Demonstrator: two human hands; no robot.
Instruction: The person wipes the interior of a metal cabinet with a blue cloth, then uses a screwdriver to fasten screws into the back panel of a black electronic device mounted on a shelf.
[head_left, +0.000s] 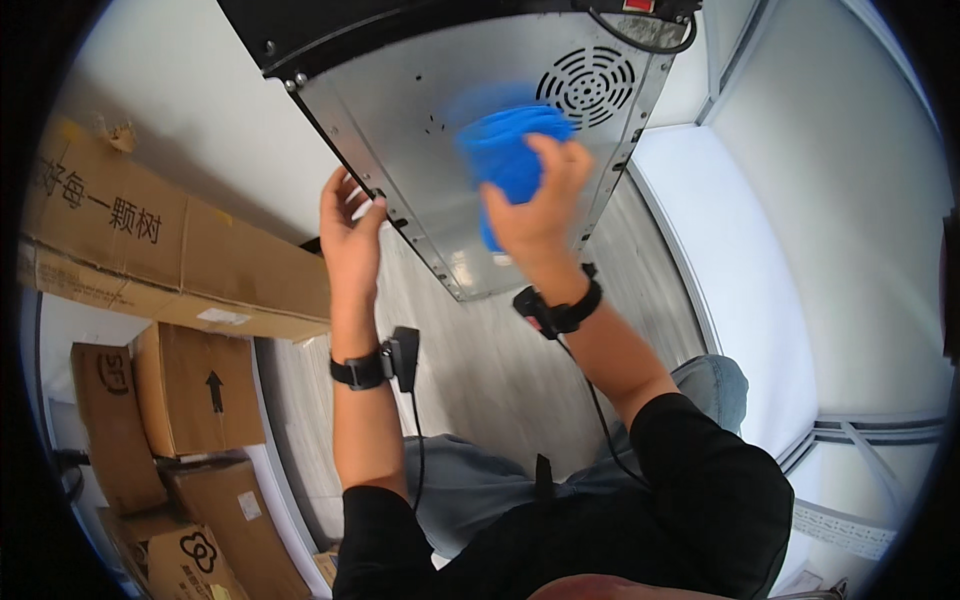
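Note:
A folded blue cloth [507, 150], blurred by motion, is in my right hand [545, 205]. My fingers and thumb are closed on it, in front of a metal cabinet's silver back panel [400, 110]. Whether the whole cloth touches the panel I cannot tell. My left hand [350, 225] is curled round the cabinet's left edge, thumb on the near side and fingers partly hidden behind it. Round vent slots [586, 88] are cut into the panel, just above and right of the cloth.
A black power cord [640, 45] loops by a red switch [638, 5] at the cabinet's top right. Cardboard boxes [205, 385] stack up on the left, one long box [150, 240] reaching toward my left forearm. Cables hang from both black wrist straps. A white ledge [740, 230] runs along the right.

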